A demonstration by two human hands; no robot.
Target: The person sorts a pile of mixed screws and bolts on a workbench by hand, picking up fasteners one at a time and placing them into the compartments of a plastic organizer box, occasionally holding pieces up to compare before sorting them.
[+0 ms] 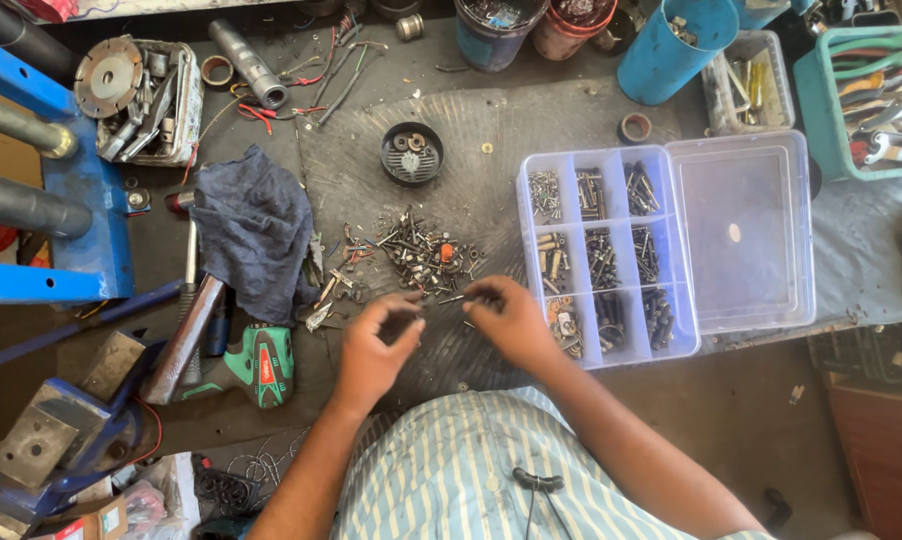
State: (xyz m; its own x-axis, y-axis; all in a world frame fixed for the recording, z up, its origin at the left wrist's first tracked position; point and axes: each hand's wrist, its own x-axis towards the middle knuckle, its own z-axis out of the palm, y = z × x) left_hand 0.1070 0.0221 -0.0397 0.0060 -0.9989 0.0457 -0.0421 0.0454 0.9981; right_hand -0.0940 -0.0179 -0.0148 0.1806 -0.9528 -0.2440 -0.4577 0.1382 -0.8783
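Dark rubber mat (531, 120) over the whole bench, grimy, ribbed in arcs. Biggest thing on it: clear plastic organiser box (611, 255), lid (743, 232) flipped open to the right, nine compartments, most holding bolts and screws already sorted by kind. Left of centre a blue-grey rag (256, 230), crumpled, with a hammer (186, 335) and a green cordless drill (256, 365) below it. Round black fan cover (412, 153) sits behind the heap. Loose pile of mixed screws and bolts (421, 255) lies on the mat just left of the box, directly beyond both hands. Right hand (511, 322), fingers pinched together at the near edge of the pile on what looks like a small screw, too small to be sure. Left hand (376, 350) curled, fingertips drawn in, apparently cupping small pieces; contents hidden, cannot tell. To do this well, judging by the layout: take one piece per pinch, check thread and length against what each compartment already holds, keep the cupped hand low over the mat so drops stay near the pile, not roll toward the bench edge.
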